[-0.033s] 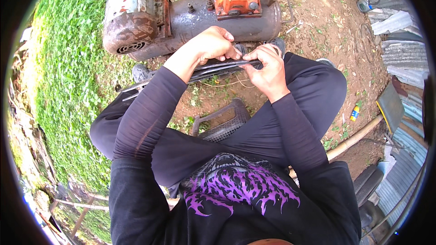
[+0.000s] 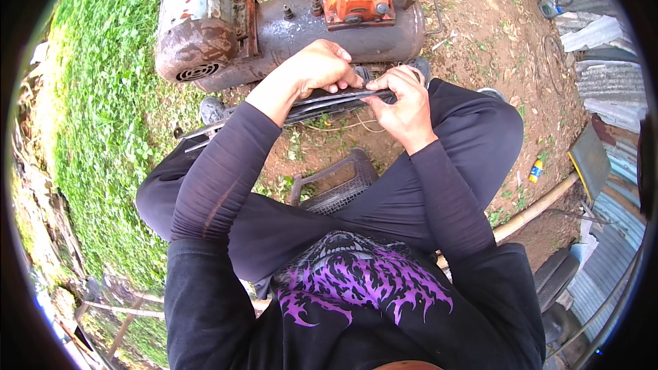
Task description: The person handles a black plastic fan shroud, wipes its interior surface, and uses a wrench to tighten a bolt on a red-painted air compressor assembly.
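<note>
A bundle of long, thin black strips point(image 2: 322, 105) lies across my lap, running from the lower left up toward the right. I cannot make out what kind of part they are. My right hand point(image 2: 404, 103) pinches the strips near their right end, between thumb and fingers. Just left of it, my left hand point(image 2: 326, 70) is bent over the upper edge with curled fingers. Its fingertips meet the strip close to my right thumb and forefinger, and what they grip is hidden. At the far left, the strips end beyond my left forearm.
Beyond my hands stands a rusty air compressor point(image 2: 288, 27) with an orange pump head point(image 2: 360, 0) and a motor point(image 2: 195, 24). Between my legs is a dark plastic seat point(image 2: 336, 188). A yellow bottle point(image 2: 535, 171), a bamboo pole point(image 2: 538, 212) and corrugated sheets point(image 2: 613, 89) lie at right.
</note>
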Demonstrator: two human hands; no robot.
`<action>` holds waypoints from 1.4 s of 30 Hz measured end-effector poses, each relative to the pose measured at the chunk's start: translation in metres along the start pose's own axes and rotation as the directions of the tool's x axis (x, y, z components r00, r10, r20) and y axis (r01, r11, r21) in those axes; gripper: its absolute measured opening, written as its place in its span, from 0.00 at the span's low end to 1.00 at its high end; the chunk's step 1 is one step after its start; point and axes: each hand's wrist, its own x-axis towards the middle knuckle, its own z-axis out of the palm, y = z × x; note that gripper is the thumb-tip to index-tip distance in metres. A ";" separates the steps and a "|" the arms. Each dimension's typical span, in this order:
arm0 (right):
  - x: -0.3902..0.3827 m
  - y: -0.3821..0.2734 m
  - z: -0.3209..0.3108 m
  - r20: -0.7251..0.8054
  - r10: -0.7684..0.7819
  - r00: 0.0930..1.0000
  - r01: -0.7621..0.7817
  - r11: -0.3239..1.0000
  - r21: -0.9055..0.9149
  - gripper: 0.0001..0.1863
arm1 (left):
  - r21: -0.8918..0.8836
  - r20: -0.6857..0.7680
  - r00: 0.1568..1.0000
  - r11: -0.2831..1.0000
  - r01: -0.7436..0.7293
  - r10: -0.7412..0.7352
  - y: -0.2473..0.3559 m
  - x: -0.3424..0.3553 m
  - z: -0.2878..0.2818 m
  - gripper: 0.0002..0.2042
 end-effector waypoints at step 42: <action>0.010 -0.001 0.002 0.012 -0.048 0.999 0.049 0.981 -0.187 0.13 | 0.840 -0.176 0.470 0.381 -0.387 0.865 -0.062 -0.052 0.039 0.18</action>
